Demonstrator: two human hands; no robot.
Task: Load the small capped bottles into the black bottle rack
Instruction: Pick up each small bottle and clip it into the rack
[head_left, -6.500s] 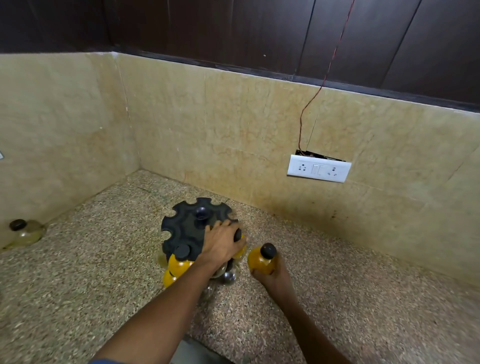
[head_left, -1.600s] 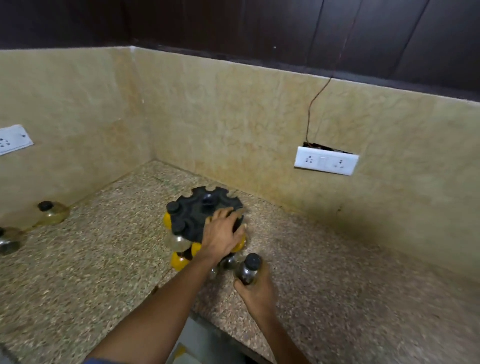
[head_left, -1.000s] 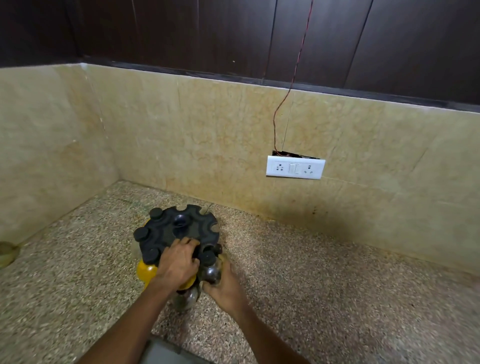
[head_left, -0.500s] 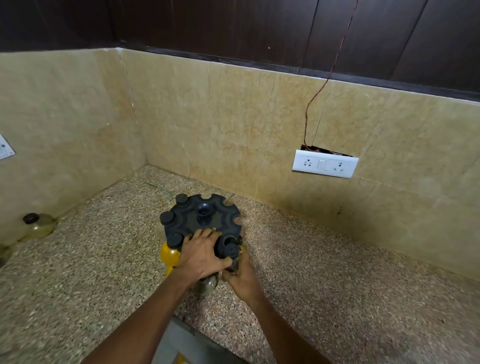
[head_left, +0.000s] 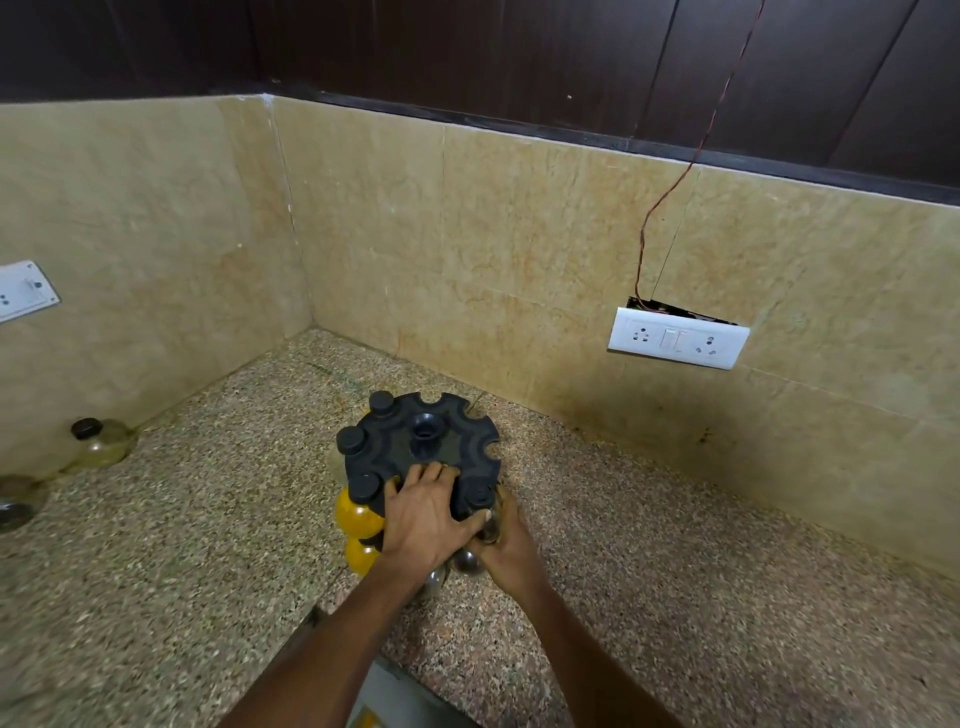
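Rack: the black bottle rack (head_left: 423, 447) stands on the speckled counter (head_left: 675, 545) near the corner of the tiled walls, its round notched top facing up.
Left hand: the left hand (head_left: 423, 517) lies palm-down on the near edge of the rack top, fingers nearly straight and spread, thumb reaching toward the right; it presses and closes on nothing.
Right hand: the right hand (head_left: 511, 545) is curled round a clear capped bottle (head_left: 480, 512) at the rack's near-right notch, the black cap showing above the fingers.
Bottles in rack: three black caps sit in notches on the left side, and two yellow-filled bottles (head_left: 358, 514) hang one above the other at the near-left.
Loose bottles: one clear bottle with a black cap (head_left: 98, 441) stands by the left wall; another bottle (head_left: 18, 501) shows at the left edge, blurred.
Change: half a second ago both hands held the same places on the rack; a second before that the right hand carried the bottle free of the rack, beside it.
Surroundings: a white socket plate (head_left: 678, 338) hangs on the back wall under a red wire (head_left: 675, 192).
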